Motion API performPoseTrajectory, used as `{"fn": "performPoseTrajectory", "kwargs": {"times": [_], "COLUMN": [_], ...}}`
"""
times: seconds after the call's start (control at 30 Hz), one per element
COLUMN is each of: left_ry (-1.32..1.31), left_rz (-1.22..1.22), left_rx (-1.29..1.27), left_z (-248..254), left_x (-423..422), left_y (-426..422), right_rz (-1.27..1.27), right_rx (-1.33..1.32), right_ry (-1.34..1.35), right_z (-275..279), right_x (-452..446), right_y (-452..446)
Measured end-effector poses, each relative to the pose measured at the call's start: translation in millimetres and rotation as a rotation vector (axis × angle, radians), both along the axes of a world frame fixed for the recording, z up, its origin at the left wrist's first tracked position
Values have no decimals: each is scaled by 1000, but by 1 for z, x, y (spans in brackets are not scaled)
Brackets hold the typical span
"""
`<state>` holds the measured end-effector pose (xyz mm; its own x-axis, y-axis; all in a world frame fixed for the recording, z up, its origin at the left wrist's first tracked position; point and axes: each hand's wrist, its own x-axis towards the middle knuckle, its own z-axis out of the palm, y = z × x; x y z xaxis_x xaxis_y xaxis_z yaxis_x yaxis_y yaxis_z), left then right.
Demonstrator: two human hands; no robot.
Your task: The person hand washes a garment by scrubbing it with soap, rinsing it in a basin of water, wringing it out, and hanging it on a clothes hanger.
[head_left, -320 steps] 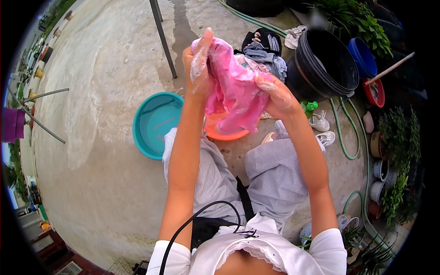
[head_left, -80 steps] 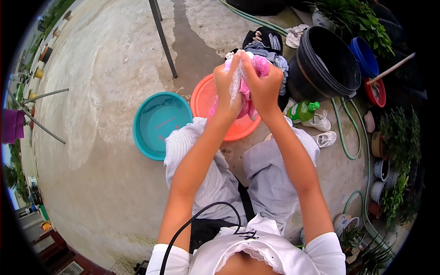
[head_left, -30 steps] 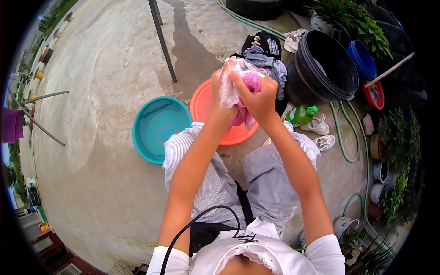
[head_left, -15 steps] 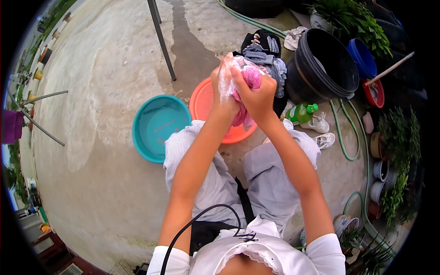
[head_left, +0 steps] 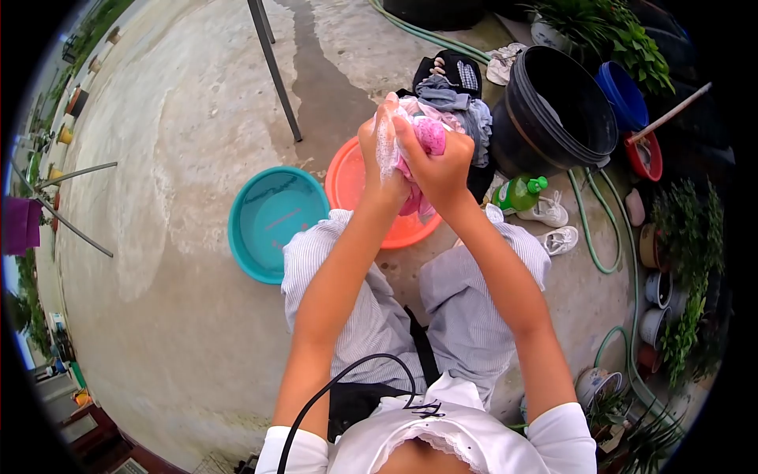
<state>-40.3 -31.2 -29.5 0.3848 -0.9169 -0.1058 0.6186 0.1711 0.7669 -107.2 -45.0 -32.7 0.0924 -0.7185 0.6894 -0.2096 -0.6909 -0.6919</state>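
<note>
Above an orange basin (head_left: pixel 345 175), both my hands are closed around a bunched pink garment (head_left: pixel 429 136). My left hand (head_left: pixel 380 150) grips it from the left, with white suds over the fingers. My right hand (head_left: pixel 442 162) clasps it from the right, thumb pressed on top. Part of the cloth bulges out between the hands, and more hangs down toward the basin. Left of that stands a teal basin (head_left: pixel 276 225) with water in it. Just beyond my hands lies a pile of grey and dark clothes (head_left: pixel 446 95).
A large black bucket (head_left: pixel 525 118) stands right of the clothes, with a blue bucket (head_left: pixel 624 99) and a red pail (head_left: pixel 646 162) beyond. A green soap bottle (head_left: pixel 517 193), white shoes (head_left: pixel 559 239) and a green hose (head_left: pixel 588 221) lie nearby. A metal leg (head_left: pixel 276 71) rises ahead.
My hands have shifted very slightly left, still wrapped around the pink garment. The basins and surrounding things are where they were.
</note>
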Motion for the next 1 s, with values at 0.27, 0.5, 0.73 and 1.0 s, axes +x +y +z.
{"fn": "performPoseTrajectory", "kwargs": {"times": [0.27,0.5,0.73,1.0], "left_ry": [-113,-62,-167,-41], "left_rz": [59,89,20,64], "left_rx": [22,38,41,10], "left_z": [0,-3,-2,-8], "left_x": [-4,4,-4,14], "left_y": [1,-3,6,-6], "right_rz": [5,38,65,83], "right_rx": [359,77,500,-3], "right_ry": [-189,-19,-262,104], "right_z": [4,-4,4,-3], "right_x": [2,8,-2,9], "right_y": [-2,0,-19,10]}}
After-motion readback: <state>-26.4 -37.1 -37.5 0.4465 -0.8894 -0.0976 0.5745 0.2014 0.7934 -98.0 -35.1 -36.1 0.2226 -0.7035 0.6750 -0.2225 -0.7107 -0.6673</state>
